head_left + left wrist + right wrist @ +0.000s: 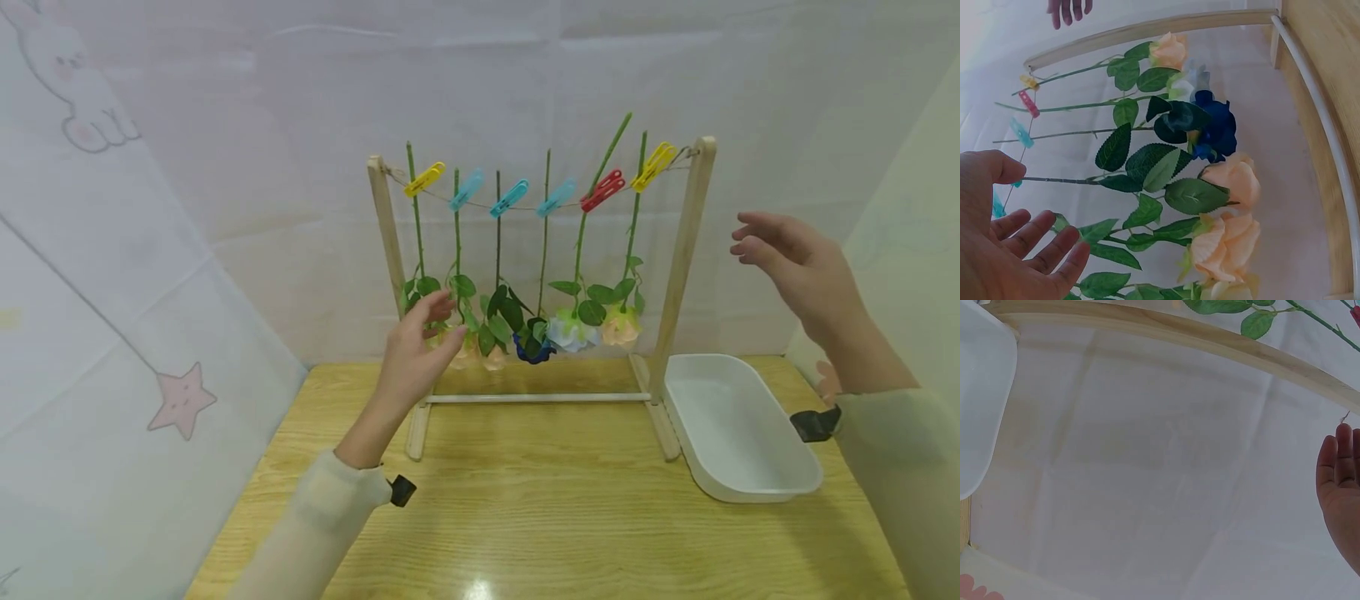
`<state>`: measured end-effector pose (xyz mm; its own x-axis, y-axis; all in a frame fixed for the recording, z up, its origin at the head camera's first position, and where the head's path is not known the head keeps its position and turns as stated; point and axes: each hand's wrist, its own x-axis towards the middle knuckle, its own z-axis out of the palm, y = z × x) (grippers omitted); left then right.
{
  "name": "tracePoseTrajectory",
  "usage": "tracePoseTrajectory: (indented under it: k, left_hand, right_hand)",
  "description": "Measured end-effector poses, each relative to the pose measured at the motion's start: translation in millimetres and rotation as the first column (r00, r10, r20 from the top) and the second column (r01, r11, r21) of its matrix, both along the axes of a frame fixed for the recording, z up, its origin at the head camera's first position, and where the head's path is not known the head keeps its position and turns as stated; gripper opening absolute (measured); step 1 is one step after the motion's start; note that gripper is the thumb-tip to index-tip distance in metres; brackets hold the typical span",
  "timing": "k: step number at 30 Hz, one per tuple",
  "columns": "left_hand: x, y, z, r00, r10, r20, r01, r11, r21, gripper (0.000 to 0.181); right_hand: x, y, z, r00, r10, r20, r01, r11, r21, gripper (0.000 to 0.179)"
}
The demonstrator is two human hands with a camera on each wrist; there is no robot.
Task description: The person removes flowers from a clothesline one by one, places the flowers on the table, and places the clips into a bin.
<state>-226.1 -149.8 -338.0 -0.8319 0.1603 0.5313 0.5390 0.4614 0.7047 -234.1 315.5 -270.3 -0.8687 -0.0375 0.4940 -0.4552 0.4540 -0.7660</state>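
Observation:
Several artificial roses hang head-down by their stems from a string, held by yellow (425, 179), light blue (510, 199) and red clothespins (602, 192). Among them are a dark blue rose (1217, 128), a pale blue rose (573, 332) and peach roses (1235, 181). My left hand (408, 354) is raised in front of the left-hand flowers, fingers relaxed and holding nothing; in the head view it hides part of them. Right of the frame, above the white basin (738, 425), my right hand (806, 271) hovers with loosely bent fingers and nothing in them.
A wooden frame (682, 275) carries the string between its two posts, with a white bar (540, 398) low across it. It stands on a wood-grain table (525, 500). Pale cloth (262, 208) with printed figures surrounds the table at the back and sides.

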Motion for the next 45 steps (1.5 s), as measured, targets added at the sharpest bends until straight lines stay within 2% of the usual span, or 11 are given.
tracePoseTrajectory:
  k: [9, 14, 17, 24, 30, 33, 35, 38, 40, 42, 45]
  left_hand:
    - [-3.8, 18.2, 11.6, 0.999, -0.028, -0.037, 0.028, 1.0, 0.002, 0.051]
    - [-5.2, 30.8, 18.6, 0.998, -0.05, -0.044, 0.049, 0.999, -0.007, 0.05]
    - [-5.5, 38.7, 22.9, 0.996, -0.081, -0.032, 0.081, 0.997, 0.002, 0.05]
    - [-8.5, 54.5, 30.1, 0.982, -0.188, 0.026, 0.186, 0.98, 0.065, 0.053]
    - [-16.2, 66.2, 30.2, 0.97, -0.235, 0.055, 0.231, 0.97, 0.07, 0.053]
    - [-20.2, 71.9, 30.4, 0.968, -0.247, 0.052, 0.244, 0.968, 0.06, 0.053]
    - [-23.3, 75.7, 30.3, 0.964, -0.262, 0.051, 0.259, 0.964, 0.061, 0.053]
    - [-27.6, 82.2, 30.0, 0.959, -0.276, 0.058, 0.272, 0.96, 0.068, 0.052]
    - [-29.3, 87.5, 30.7, 0.958, -0.281, 0.059, 0.278, 0.959, 0.065, 0.051]
    - [-30.0, 93.3, 31.8, 0.956, -0.287, 0.066, 0.284, 0.957, 0.061, 0.051]
    - [-29.7, 102.6, 34.9, 0.951, -0.3, 0.078, 0.297, 0.954, 0.049, 0.05]
  right_hand:
    - [-3.4, -5, 12.1, 1.0, 0.029, -0.01, -0.029, 0.998, -0.047, 0.04]
    - [-6.6, -10, 18.8, 0.988, 0.148, -0.043, -0.153, 0.968, -0.197, 0.039]
    - [-8.6, -12, 23.5, 0.98, 0.189, -0.07, -0.2, 0.949, -0.244, 0.038]
    - [-12.8, -15, 35.0, 0.974, 0.194, -0.114, -0.219, 0.938, -0.268, 0.037]
    - [-18.7, -19, 43.4, 0.965, 0.218, -0.143, -0.254, 0.908, -0.333, 0.033]
    - [-22.2, -21, 48.2, 0.971, 0.194, -0.14, -0.228, 0.925, -0.304, 0.032]
    - [-24.8, -24, 50.8, 0.971, 0.191, -0.141, -0.226, 0.925, -0.304, 0.031]
    - [-28.4, -29, 54.1, 0.963, 0.215, -0.164, -0.259, 0.903, -0.343, 0.03]
    - [-30.7, -32, 55.9, 0.947, 0.258, -0.193, -0.316, 0.863, -0.395, 0.031]
    - [-32.5, -35, 57.7, 0.936, 0.282, -0.211, -0.347, 0.84, -0.417, 0.032]
    - [-34.8, -38, 60.2, 0.931, 0.29, -0.221, -0.36, 0.826, -0.434, 0.033]
